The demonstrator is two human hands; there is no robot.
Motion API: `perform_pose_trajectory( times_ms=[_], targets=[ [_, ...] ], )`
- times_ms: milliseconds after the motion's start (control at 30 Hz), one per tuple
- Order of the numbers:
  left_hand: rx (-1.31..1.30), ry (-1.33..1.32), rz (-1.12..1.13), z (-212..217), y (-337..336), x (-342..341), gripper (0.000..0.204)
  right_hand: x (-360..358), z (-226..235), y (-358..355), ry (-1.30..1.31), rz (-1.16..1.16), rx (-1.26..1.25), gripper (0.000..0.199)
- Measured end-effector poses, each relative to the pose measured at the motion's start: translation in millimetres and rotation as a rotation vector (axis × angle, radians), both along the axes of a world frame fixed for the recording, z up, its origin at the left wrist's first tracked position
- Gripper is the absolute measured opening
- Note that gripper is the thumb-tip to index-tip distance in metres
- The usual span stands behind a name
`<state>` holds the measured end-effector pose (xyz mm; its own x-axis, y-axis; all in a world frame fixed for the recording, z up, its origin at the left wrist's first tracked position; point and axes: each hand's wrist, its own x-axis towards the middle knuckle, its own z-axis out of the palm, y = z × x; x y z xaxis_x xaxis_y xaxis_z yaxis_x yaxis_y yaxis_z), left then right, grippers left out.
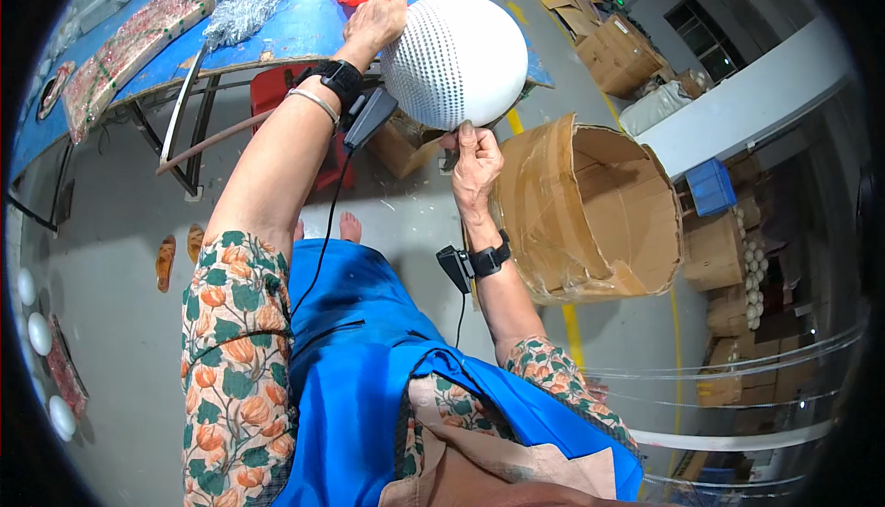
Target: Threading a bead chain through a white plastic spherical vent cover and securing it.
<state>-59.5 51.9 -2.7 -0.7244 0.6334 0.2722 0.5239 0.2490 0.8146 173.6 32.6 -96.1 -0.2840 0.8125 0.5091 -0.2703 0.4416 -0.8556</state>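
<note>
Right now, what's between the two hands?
In the head view, the white ball, its dotted side between the left hand and right hand.

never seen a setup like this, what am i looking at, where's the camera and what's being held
There is no machine here: someone is working bare-handed, with a small dark device strapped to each wrist. The one picture comes from a wide camera worn on their head, looking down, so straight edges bend. The left hand is against the upper left of a white ball, and the right hand is at its lower edge; together they seem to hold it up. Rows of small dots cover the ball's left part. On the blue table lie silver tinsel and a red-and-white package. An open cardboard box is on the right.
</note>
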Motion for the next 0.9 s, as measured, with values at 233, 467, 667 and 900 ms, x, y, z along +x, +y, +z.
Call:
perform_pose_trajectory(
  times_ms=[233, 467, 667, 900],
  targets=[
    [0.005, 0.007, -0.031, -3.9, 2.5, -1.8, 0.088, -0.2, 2.6, -1.4, 0.007, -0.032, 0.022, 0.033],
    [0.004, -0.009, -0.023, -4.7, -7.3, 2.7, 0.084, 24.2, -3.0, -15.2, -0.104, -0.008, -0.011, 0.03],
    [0.113, 0.093, -0.031, 8.7, -7.1, 4.0, 0.079, 156.4, -31.9, -19.6, -0.191, -0.264, -0.088, 0.03],
    [0.432, 0.051, -0.084, 8.9, -16.7, 25.7, 0.07, 432.5, 60.5, -112.2, -0.422, -1.078, 0.01, 0.023]
  ],
)
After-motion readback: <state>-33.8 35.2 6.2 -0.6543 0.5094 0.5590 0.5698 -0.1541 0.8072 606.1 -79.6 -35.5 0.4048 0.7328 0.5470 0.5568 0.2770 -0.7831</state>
